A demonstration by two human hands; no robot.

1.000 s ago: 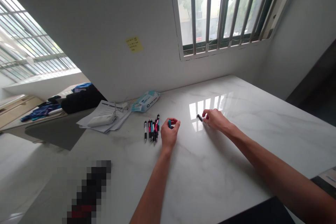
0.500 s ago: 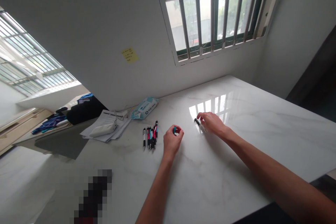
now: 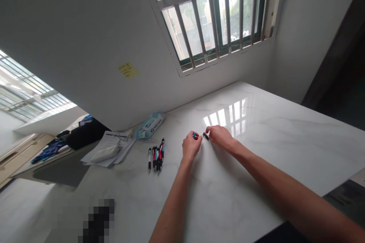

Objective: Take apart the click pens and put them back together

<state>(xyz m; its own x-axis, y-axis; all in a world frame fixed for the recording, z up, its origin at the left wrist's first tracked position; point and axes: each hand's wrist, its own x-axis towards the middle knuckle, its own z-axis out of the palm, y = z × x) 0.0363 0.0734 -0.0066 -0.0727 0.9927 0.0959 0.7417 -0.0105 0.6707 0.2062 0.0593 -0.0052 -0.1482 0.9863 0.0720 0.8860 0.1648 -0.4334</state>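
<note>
My left hand [image 3: 191, 145] is closed around a teal pen part [image 3: 194, 135], whose end shows above the curled fingers. Just to its right, my right hand [image 3: 219, 136] pinches a dark pen part [image 3: 205, 136] at the fingertips. The two hands are close together over the white marble-patterned table, with a small gap between the pieces. How much of each pen lies inside the fingers is hidden. Left of my left hand lies a cluster of pens [image 3: 157, 157] with red, teal and black parts. A white and black pen [image 3: 149, 160] lies beside that cluster.
A pack of wipes [image 3: 150, 125] lies by the wall, with papers [image 3: 114, 155] and a white device with a cable [image 3: 105, 153] to its left. A yellow note [image 3: 127, 70] is stuck on the wall. A barred window [image 3: 211, 19] is above the table.
My hands have come closer together, the right one moving left with the dark pen part towards the left hand. The camera view has shifted slightly, too.
</note>
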